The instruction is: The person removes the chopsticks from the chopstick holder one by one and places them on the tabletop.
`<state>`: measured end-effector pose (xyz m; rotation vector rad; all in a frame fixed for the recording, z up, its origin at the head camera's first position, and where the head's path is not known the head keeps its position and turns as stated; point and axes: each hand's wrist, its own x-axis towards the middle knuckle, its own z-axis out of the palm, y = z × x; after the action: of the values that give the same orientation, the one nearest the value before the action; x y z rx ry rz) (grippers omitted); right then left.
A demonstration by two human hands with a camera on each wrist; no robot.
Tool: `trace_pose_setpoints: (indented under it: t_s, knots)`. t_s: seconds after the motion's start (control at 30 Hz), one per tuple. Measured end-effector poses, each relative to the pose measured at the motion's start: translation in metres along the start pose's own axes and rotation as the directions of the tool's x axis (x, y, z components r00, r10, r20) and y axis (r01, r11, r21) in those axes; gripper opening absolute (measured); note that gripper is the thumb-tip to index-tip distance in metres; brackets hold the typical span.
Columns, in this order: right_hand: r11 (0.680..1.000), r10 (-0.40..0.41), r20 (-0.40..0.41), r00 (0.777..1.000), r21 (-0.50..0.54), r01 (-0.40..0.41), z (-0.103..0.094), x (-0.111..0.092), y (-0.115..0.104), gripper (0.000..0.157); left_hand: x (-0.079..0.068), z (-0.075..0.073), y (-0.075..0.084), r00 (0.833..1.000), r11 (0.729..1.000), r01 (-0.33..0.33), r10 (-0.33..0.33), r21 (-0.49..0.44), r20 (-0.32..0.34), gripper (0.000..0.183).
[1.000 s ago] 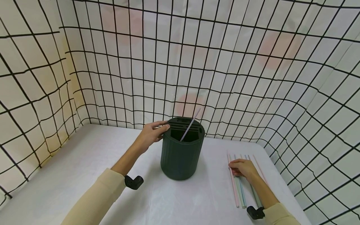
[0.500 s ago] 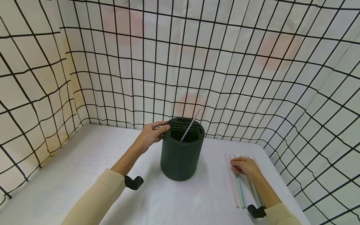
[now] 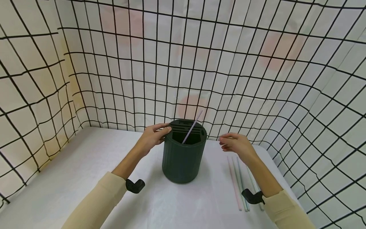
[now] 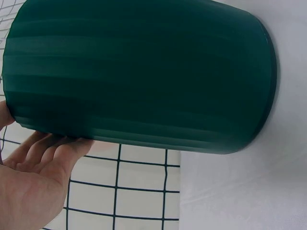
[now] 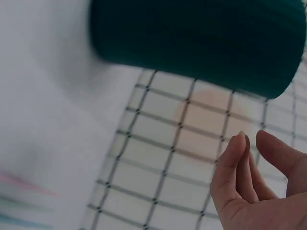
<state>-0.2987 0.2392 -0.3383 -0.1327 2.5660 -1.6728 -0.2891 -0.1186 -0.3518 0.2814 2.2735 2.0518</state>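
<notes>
A dark green ribbed utensil holder (image 3: pixel 184 162), round with slots and an open compartment on top, stands upright mid-table. My left hand (image 3: pixel 152 136) holds it at the upper left, thumb at the rim and fingers along the outer wall, as the left wrist view also shows. One purple straw (image 3: pixel 194 125) leans in the compartment and sticks out above the rim. My right hand (image 3: pixel 235 145) is raised to the right of the holder, fingers loosely bent. In the right wrist view the right hand (image 5: pixel 254 187) has a gap between thumb and fingertips, with no object visible there.
Several pastel straws, among them a pink straw (image 3: pixel 235 184), lie on the white tabletop (image 3: pixel 143 203) at right, partly hidden under my right forearm. Black grid netting (image 3: pixel 160 73) runs along the back and both sides, before a pale wall.
My right hand has risen from the straws and moved back and left, toward the holder. The leftmost pink straw shifted slightly left when the fingers came off it. My left hand stays put.
</notes>
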Motion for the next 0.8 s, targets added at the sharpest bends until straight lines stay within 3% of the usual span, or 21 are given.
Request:
trace_pose_setpoints:
  t_s: [0.17, 0.33, 0.53, 0.8]
  knots:
    - [0.995, -0.086, 0.025, 0.996, -0.037, 0.087, 0.020, -0.006, -0.043, 0.038, -0.001, 0.000, 0.001, 1.000, 1.000, -0.004, 0.004, 0.000, -0.001, 0.055]
    - [0.988, -0.135, 0.034, 0.990, -0.074, 0.137, 0.037, -0.008, -0.067, 0.033, -0.001, 0.001, 0.000, 1.000, 1.000, -0.009, 0.009, 0.003, 0.001, 0.056]
    - [0.975, -0.209, 0.076, 0.975, -0.055, 0.213, 0.055, -0.007, -0.076, 0.030, -0.001, 0.001, 0.000, 1.000, 1.000, -0.006, 0.006, -0.001, 0.004, 0.056]
    - [0.970, -0.221, 0.073, 0.973, -0.088, 0.227, 0.075, -0.005, -0.080, 0.028, -0.001, 0.001, 0.000, 1.000, 1.000, -0.008, 0.008, -0.006, 0.005, 0.056]
